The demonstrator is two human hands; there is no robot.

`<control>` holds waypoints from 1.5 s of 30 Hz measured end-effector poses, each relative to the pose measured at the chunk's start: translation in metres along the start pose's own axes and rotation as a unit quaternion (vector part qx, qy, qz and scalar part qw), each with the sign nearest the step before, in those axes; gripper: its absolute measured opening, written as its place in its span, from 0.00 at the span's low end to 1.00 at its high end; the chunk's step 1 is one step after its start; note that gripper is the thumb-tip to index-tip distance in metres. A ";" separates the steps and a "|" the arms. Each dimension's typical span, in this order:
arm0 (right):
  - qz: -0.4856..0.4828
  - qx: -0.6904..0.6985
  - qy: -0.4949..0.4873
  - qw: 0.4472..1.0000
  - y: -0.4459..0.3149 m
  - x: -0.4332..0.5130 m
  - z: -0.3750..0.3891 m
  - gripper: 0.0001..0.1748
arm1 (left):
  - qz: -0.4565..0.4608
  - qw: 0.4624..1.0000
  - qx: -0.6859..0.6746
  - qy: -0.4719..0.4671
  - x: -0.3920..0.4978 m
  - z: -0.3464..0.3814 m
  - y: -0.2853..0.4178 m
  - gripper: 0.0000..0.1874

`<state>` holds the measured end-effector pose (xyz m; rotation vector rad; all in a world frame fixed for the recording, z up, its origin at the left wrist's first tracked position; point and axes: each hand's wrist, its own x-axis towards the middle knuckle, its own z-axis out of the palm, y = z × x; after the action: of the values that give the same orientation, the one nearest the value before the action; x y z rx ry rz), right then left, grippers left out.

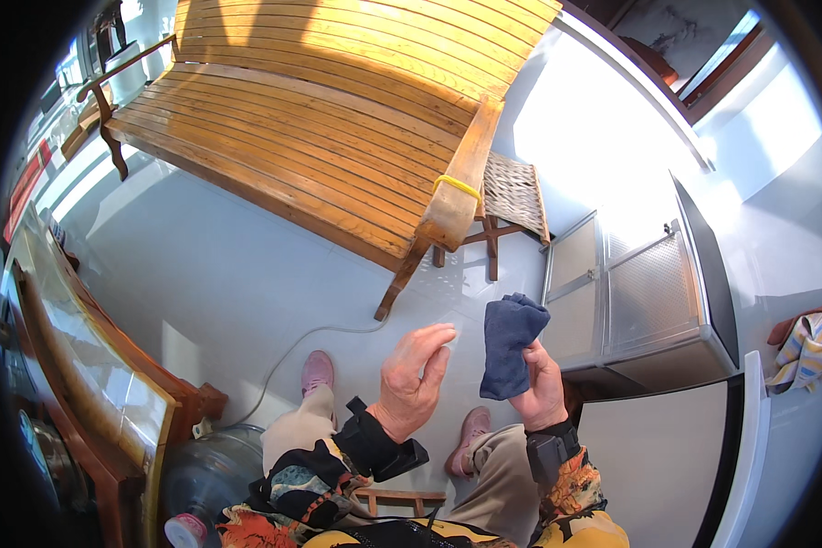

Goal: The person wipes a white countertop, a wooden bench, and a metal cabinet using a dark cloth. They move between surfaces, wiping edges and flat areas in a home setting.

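Note:
My right hand (545,390) grips a folded dark blue cloth (510,342), perhaps a rolled sock, by its lower right side. The thumb lies along its edge and the cloth stands upright above the palm. Just left of it, apart from the cloth, hovers my left hand (413,383). Its fingers are bent together with the thumb a little away from them, and nothing shows between them. Black straps with small devices circle both wrists.
A slatted wooden bench (301,144) stands ahead, with a yellow band (457,185) round its armrest. Beside it are a woven folding stool (514,195) and a metal-framed cabinet (630,301). A large water bottle (212,466) lies low left, near a cable (281,359) on the floor.

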<state>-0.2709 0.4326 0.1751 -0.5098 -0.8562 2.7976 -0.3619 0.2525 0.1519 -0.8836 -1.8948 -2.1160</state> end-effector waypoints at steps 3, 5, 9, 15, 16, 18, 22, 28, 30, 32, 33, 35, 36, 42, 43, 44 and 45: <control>-0.026 0.046 0.108 0.993 -0.013 -0.040 -0.002 0.22 | -0.032 0.999 -0.031 -0.013 -0.002 0.011 -0.001 0.10; -0.048 0.060 0.099 0.992 -0.017 -0.056 -0.004 0.23 | -0.036 0.998 -0.031 -0.032 -0.006 0.018 -0.001 0.10; -0.054 0.083 0.101 0.990 -0.017 -0.064 -0.015 0.24 | -0.027 0.998 -0.010 -0.056 -0.012 0.030 -0.006 0.10; -0.046 0.128 0.115 0.984 -0.029 -0.039 -0.047 0.22 | -0.045 0.995 0.010 -0.087 -0.009 0.055 -0.018 0.10; -0.051 0.142 0.109 0.983 -0.031 -0.034 -0.052 0.22 | -0.054 0.994 0.008 -0.092 -0.008 0.059 -0.020 0.09; -0.074 0.079 0.128 0.986 -0.036 -0.024 -0.063 0.23 | -0.055 0.993 0.019 -0.106 -0.006 0.069 -0.025 0.09; -0.115 0.047 0.148 0.981 -0.046 -0.001 -0.087 0.21 | -0.084 0.987 0.022 -0.133 -0.003 0.092 -0.041 0.10; -0.158 -0.071 0.225 0.959 -0.056 -0.001 -0.114 0.16 | -0.021 0.823 0.169 -0.542 -0.045 0.129 -0.078 0.08; -0.163 -0.127 0.208 0.956 -0.057 -0.010 -0.114 0.17 | 0.002 0.671 0.183 -0.719 -0.075 0.139 -0.093 0.10; -0.149 -0.212 0.205 0.944 -0.057 -0.018 -0.109 0.19 | -0.018 0.552 0.174 -0.816 -0.113 0.143 -0.107 0.13; -0.098 -0.302 0.236 0.918 -0.058 -0.020 -0.106 0.21 | -0.043 0.533 0.137 -0.834 -0.135 0.142 -0.112 0.12; -0.141 -0.430 0.217 0.865 -0.053 -0.021 -0.099 0.22 | -0.107 0.506 0.043 -0.855 -0.179 0.135 -0.123 0.11; -0.162 -0.482 0.207 0.836 -0.049 -0.022 -0.095 0.23 | -0.153 0.493 -0.018 -0.856 -0.200 0.132 -0.130 0.12; -0.293 -0.654 0.097 0.691 -0.030 -0.030 -0.094 0.30 | -0.227 0.427 0.021 -0.875 -0.269 0.137 -0.188 0.14; -0.282 -0.654 0.089 0.696 -0.028 -0.031 -0.095 0.30 | -0.235 0.422 0.012 -0.875 -0.274 0.133 -0.189 0.14; -0.275 -0.655 0.083 0.699 -0.027 -0.029 -0.096 0.31 | -0.242 0.414 0.007 -0.878 -0.278 0.128 -0.187 0.15; -0.267 -0.656 0.082 0.701 -0.026 -0.027 -0.096 0.31 | -0.248 0.407 -0.001 -0.879 -0.281 0.123 -0.184 0.15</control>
<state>-0.2086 0.4956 0.1227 -0.4888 -2.3642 1.1961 -0.1862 0.3301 -0.1504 -3.8536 -2.6603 -0.3232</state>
